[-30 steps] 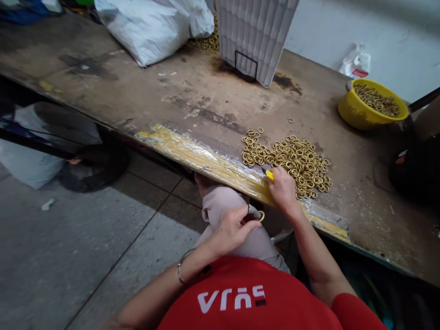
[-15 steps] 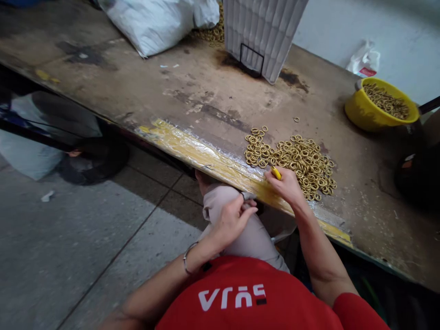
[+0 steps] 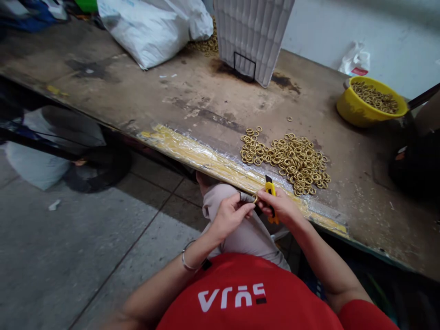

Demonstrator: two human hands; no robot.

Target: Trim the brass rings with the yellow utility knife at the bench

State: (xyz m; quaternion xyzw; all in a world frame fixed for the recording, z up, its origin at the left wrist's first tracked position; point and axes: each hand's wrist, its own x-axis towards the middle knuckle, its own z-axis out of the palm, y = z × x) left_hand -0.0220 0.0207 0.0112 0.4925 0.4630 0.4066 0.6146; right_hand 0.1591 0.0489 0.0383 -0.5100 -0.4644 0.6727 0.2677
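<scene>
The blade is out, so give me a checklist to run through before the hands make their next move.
1. Ring at the fingertips of both the left hand and right hand: ok.
2. Yellow knife held in the right hand: ok.
3. Blade pointing away from the body: ok.
4. Blade covered: not ok, exposed.
5. Loose rings near the right hand: ok, piled on the table.
6. Ring surface smooth: cannot tell, too small.

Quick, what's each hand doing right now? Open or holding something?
Left hand: closed, fingertips at a gold ring.
Right hand: closed around a yellow knife, fingertips by that ring.
</scene>
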